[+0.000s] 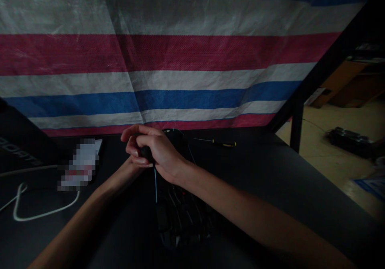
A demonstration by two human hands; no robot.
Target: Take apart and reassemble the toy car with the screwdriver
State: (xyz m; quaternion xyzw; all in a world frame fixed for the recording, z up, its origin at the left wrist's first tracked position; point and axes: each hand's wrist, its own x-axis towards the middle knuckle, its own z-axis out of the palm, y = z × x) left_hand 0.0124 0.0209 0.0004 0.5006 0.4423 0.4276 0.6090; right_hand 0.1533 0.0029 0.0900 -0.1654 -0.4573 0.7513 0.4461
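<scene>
A long black object (183, 217), shaped like a toy car, lies on the dark table in the middle of the head view. Over its far left part is my right hand (159, 148), its fingers curled around a small dark rounded object (146, 152). A thin pale-blue line runs down just below that grip; whether it is a shaft or the black object's edge I cannot tell. My left hand (136, 161) is close beneath and beside the right one. Its fingers are mostly hidden, so their grip does not show.
Toward the back right lies a black-and-yellow screwdriver (224, 143). A phone (82, 164), blurred out, rests at the left beside a white cable (45, 217). Behind the table (255, 172) hangs a striped sheet (180, 52). A dark frame post (296, 126) stands at the right.
</scene>
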